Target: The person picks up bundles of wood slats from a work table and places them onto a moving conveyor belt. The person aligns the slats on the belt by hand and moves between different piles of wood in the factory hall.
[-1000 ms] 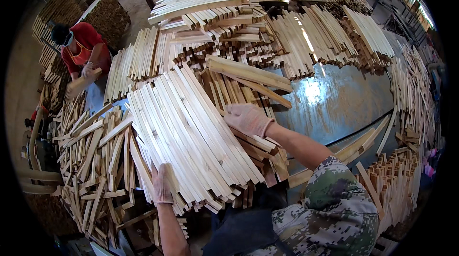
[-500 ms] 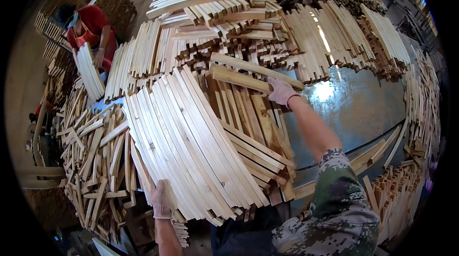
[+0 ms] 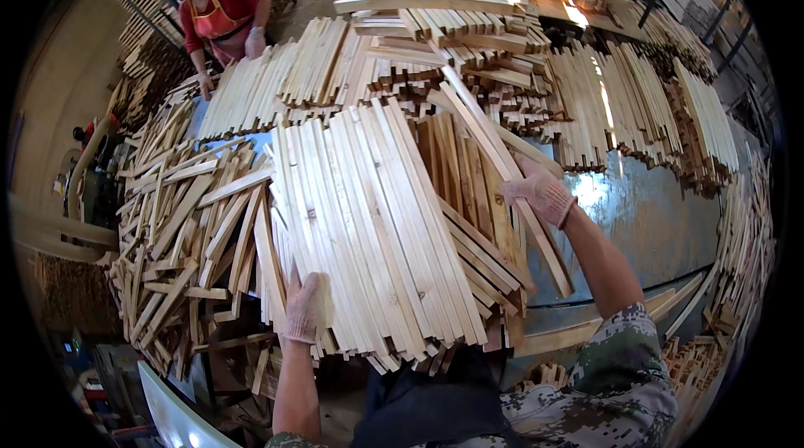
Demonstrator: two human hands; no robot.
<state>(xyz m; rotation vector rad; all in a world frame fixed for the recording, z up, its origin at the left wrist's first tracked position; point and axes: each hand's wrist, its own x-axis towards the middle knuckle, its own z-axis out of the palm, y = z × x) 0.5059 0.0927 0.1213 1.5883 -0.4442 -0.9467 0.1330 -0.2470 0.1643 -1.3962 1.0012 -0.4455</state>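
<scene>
Right hand point(image 3: 543, 193) pinched a stick point(image 3: 546, 247) mid-length, right of the stack point(image 3: 373, 222), likely for balance. Left hand point(image 3: 303, 309), grip spread, braced the stack's left edge, apparently steadying it.

We see smooth, matt wooden sticks point(image 3: 368, 222), a glossy, scuffed metal tabletop point(image 3: 657, 209), rough knitted cloth gloves point(image 3: 543, 195), a matt cloth sleeve point(image 3: 621, 352) and a smooth, shiny panel point(image 3: 177, 404).

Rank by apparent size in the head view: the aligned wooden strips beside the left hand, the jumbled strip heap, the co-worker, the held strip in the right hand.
Largest: aligned wooden strips and jumbled strip heap, too alike to rank.
Next: co-worker, farther off.
Smallest: held strip in the right hand.
</scene>
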